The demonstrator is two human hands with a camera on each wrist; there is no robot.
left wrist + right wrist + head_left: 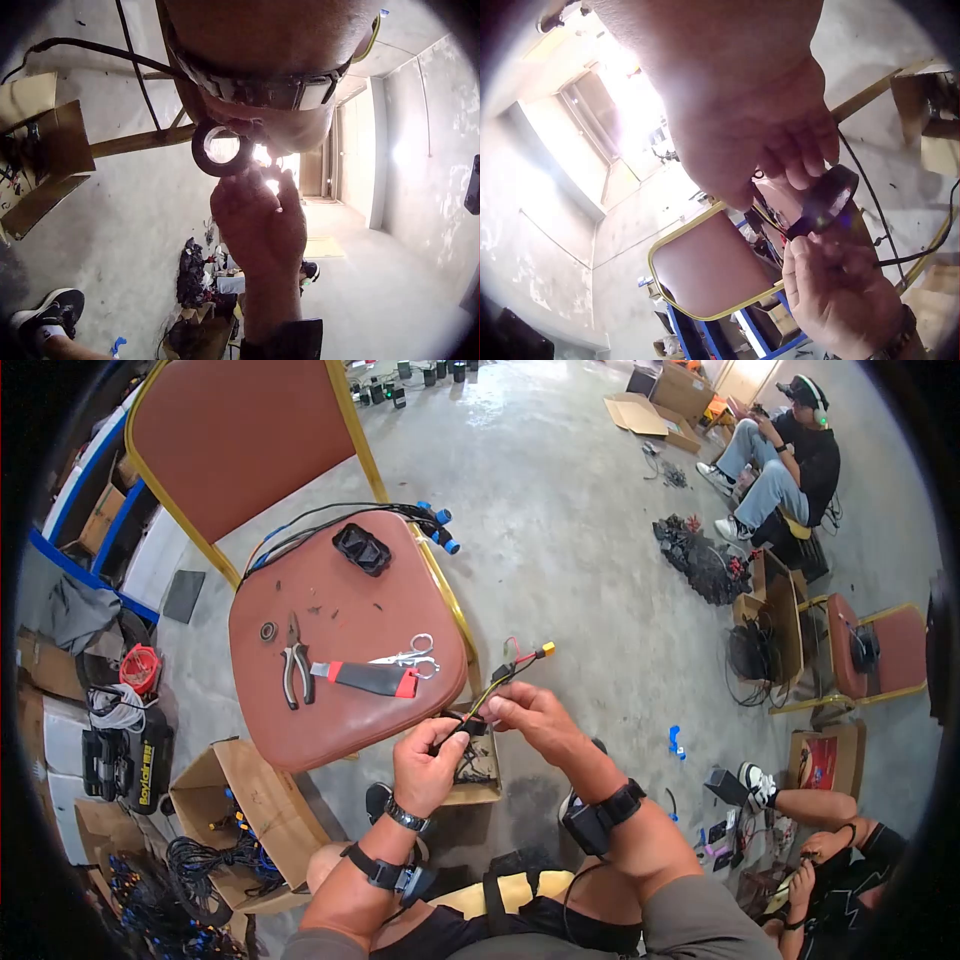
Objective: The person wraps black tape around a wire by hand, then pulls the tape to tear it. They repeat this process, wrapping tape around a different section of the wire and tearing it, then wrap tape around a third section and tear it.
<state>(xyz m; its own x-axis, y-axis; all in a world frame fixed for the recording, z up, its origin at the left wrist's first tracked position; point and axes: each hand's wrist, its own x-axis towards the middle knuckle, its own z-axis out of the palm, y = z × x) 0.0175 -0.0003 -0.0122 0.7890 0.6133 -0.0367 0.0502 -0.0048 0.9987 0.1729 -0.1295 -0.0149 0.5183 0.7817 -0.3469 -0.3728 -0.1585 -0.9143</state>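
A thin cable (487, 693) with yellow-green and black wires and a yellow connector (546, 649) runs between my hands. My left hand (424, 770) pinches its lower part between thumb and forefinger. Higher up, my right hand (540, 725) has thumb and forefinger together on the cable. Between the hands hangs a roll of black tape (223, 148), right at the fingertips of both. In the right wrist view the tape roll (827, 199) stands tilted, close to the left thumb. A red chair seat (340, 725) is just ahead, bearing pliers (294, 660), scissors (412, 657) and a red-and-black-handled tool (365, 678).
On the seat also lie a black tray (361, 549), a small ring (268, 631) and a cable bundle (330, 512) with blue connectors. Cartons (265, 800) stand left, one filled with cables. One person (800, 460) sits far right, another (840, 870) near right. Dark cables (700, 560) lie on the floor.
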